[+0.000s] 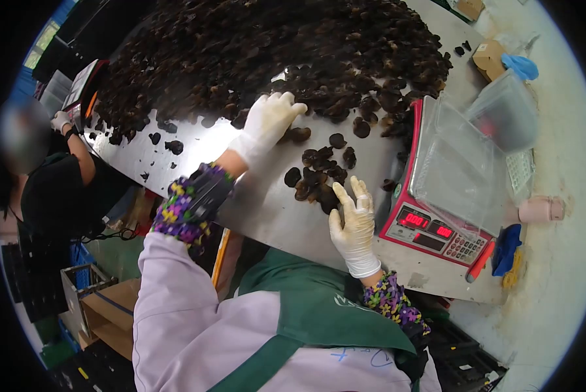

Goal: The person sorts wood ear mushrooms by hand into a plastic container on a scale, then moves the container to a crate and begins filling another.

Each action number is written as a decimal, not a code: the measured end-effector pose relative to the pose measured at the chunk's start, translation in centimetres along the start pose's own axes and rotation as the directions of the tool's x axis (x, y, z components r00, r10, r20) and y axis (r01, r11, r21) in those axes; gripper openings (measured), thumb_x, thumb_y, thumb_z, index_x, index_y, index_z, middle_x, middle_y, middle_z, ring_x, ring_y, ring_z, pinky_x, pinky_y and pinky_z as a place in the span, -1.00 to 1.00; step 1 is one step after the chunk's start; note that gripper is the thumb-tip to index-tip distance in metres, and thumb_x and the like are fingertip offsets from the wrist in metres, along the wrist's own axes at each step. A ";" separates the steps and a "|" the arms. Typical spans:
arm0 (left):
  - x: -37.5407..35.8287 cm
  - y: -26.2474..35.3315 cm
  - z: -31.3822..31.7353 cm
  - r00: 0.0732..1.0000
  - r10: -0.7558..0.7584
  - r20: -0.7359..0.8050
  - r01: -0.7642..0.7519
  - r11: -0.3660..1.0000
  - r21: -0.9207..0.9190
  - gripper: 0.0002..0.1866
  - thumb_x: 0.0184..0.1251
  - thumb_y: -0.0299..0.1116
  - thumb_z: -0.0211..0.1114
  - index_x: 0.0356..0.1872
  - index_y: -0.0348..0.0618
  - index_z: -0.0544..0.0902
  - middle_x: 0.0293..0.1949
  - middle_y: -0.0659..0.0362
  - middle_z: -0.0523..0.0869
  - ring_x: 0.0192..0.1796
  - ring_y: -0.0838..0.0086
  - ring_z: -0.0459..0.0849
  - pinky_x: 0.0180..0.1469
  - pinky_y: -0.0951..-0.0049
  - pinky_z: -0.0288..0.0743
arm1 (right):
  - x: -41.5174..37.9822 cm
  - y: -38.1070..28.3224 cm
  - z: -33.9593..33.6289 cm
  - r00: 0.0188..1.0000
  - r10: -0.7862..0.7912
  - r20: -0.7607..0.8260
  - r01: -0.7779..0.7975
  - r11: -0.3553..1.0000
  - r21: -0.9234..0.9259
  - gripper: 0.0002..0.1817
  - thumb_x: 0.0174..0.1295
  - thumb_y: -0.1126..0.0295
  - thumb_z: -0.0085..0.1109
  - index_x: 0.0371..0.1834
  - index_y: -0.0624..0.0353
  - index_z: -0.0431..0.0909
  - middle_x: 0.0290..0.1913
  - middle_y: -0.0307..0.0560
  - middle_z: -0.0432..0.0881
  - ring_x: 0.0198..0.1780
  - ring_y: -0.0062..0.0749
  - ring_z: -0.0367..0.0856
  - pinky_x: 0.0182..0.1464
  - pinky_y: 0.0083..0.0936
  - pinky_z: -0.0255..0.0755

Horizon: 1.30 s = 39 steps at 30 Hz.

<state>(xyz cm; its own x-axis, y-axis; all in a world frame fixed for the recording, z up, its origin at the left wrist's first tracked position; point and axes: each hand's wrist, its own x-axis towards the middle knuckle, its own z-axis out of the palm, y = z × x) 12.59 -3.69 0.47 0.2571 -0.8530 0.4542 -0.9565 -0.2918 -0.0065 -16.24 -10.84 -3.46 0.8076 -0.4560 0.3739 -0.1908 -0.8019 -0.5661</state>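
My left hand [267, 127], in a white glove, reaches to the front edge of a large heap of dark, mushroom-like pieces [240, 52]. Its fingers are curled down, and whatever lies under them is hidden. My right hand [354, 225], also gloved, is raised over the metal table [260, 209] with its fingers apart and nothing in them. Just beyond its fingertips lies a small cluster of dark pieces [316, 176]. To the right stands a red scale [430, 232] with lit digits and a clear plastic tray [459, 170] on top.
At the left a co-worker [57, 189] has a gloved hand beside another scale [82, 91]. A clear container [508, 111], a cardboard box [489, 60] and a blue cloth [506, 250] lie at the right. An orange-handled tool [481, 261] lies by the red scale.
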 end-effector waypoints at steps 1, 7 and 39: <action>1.0 -0.4 1.3 0.997 -0.006 0.071 -0.002 0.993 0.118 -0.87 0.25 -0.36 0.35 -0.19 0.00 0.76 -0.31 0.19 0.65 -0.19 0.22 0.67 -0.15 0.21 0.53 | 0.0 0.0 0.0 1.000 0.002 -0.003 -0.002 1.000 -0.006 -0.37 0.11 0.50 0.23 0.36 0.05 0.53 0.38 0.25 0.39 0.40 0.26 0.35 0.46 0.04 0.23; 0.2 -0.5 0.1 0.858 -0.483 0.176 0.464 0.579 -0.671 -0.91 0.31 -0.39 0.44 -0.22 -0.12 0.76 -0.32 0.26 0.70 -0.25 0.48 0.66 -0.10 0.44 0.55 | 0.1 -0.1 -0.2 1.000 0.000 0.002 0.000 1.000 0.010 -0.38 0.10 0.51 0.23 0.34 0.05 0.55 0.40 0.26 0.39 0.38 0.25 0.37 0.45 0.04 0.24; -14.0 -1.3 -8.9 0.876 -0.463 -0.130 0.469 0.883 0.018 -0.69 0.17 -0.34 0.48 -0.04 -0.01 0.71 -0.08 0.08 0.73 -0.04 0.15 0.68 0.07 0.18 0.54 | 0.4 -0.4 -0.2 0.999 -0.016 0.040 0.016 1.000 -0.016 -0.45 0.13 0.52 0.22 0.28 0.10 0.58 0.33 0.18 0.45 0.36 0.22 0.38 0.43 0.04 0.24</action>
<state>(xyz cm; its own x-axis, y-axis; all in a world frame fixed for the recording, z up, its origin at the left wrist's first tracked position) 9.04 12.44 2.05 0.6506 -0.5559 0.5173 -0.7211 -0.6658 0.1915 -15.95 -10.78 -2.90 0.8320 -0.4278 0.3532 -0.1864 -0.8152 -0.5484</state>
